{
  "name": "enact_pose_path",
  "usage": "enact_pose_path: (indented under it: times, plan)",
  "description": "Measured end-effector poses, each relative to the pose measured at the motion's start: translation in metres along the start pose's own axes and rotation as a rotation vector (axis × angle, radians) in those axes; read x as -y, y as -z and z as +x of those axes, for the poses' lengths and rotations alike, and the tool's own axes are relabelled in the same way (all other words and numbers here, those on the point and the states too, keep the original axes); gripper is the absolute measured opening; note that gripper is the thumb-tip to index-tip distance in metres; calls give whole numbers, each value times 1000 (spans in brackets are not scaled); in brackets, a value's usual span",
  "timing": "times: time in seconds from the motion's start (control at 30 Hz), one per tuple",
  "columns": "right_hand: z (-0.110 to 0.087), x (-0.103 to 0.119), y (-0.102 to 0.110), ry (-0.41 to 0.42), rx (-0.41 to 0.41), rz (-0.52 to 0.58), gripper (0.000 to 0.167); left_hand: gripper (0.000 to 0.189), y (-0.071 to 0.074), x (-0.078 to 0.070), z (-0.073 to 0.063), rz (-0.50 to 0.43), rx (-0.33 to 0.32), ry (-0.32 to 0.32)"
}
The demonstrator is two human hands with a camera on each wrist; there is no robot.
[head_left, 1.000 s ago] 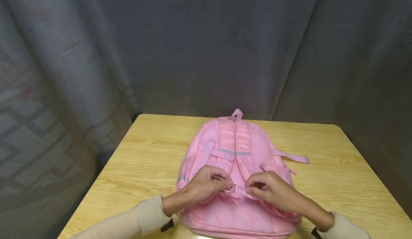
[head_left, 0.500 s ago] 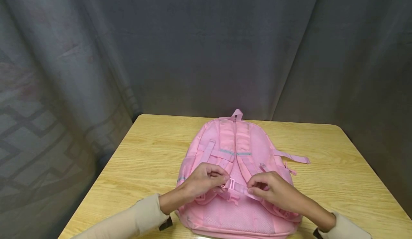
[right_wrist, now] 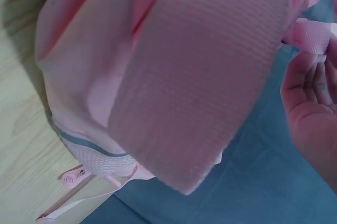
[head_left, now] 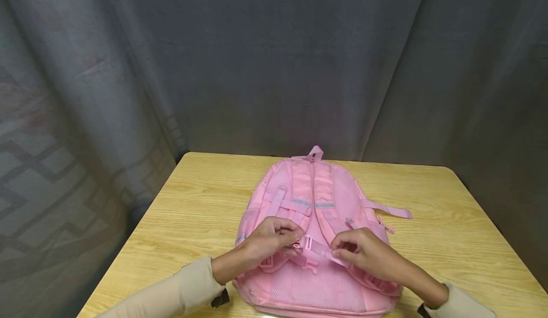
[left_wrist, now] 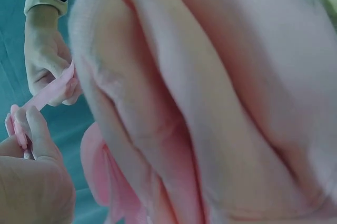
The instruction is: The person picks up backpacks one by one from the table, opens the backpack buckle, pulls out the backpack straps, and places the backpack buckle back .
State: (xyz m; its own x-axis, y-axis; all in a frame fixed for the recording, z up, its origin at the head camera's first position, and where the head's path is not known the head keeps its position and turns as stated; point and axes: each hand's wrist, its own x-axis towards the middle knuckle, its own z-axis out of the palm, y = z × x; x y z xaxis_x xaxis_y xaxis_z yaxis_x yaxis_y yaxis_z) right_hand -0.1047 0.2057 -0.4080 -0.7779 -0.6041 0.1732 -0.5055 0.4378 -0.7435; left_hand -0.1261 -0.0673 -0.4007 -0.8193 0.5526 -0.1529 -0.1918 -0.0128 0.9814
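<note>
A pink backpack [head_left: 308, 292] lies on the table with its shoulder straps facing up. Over its lower middle, my left hand [head_left: 267, 242] pinches a pink plastic buckle piece [head_left: 306, 243] between thumb and fingers. Pink webbing [head_left: 321, 249] runs from this piece to my right hand [head_left: 364, 251], whose thumb and finger pinch it. Just below the held piece sits a pronged buckle half [head_left: 311, 265], apart from it. In the left wrist view the webbing [left_wrist: 50, 92] stretches between both hands. In the right wrist view my right hand [right_wrist: 310, 108] grips the webbing [right_wrist: 310, 35].
The wooden table [head_left: 192, 204] extends around the backpack on both sides. A loose pink strap [head_left: 391, 210] sticks out to the right, near a zipper pull [head_left: 388, 228]. A carry loop [head_left: 316, 152] stands at the top. Grey curtains [head_left: 274, 71] hang behind the table.
My left hand has shifted slightly up with the buckle piece, which now shows more clearly above the pronged half. My right hand has slid a little to the right along the webbing.
</note>
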Motion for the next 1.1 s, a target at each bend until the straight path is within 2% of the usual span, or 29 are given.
enact_pose_path:
  times: [0.3, 0.47, 0.6, 0.67, 0.77, 0.97, 1.1]
  plan:
    - [3, -1, -2, -36, -75, -94, 12, 23, 8, -1, 6, 42, -42, 33]
    - [8, -1, -5, -90, -97, -166, 14, 26, 15, -3, 9, 67, -59, 55]
    - [13, -3, -9, -110, -98, -210, 15, 30, 21, -1, 12, 114, -77, 51]
    - [15, -5, -11, -113, -93, -240, 16, 29, 23, 0, 14, 153, -80, 28]
    - [18, -7, -14, -96, -85, -297, 17, 27, 25, 2, 16, 231, -69, -14]
    - [22, -9, -19, -39, -86, -392, 23, 17, 25, 4, 22, 556, -87, -118]
    - [23, -12, -22, -15, -85, -416, 21, 15, 25, 8, 26, 693, -93, -150]
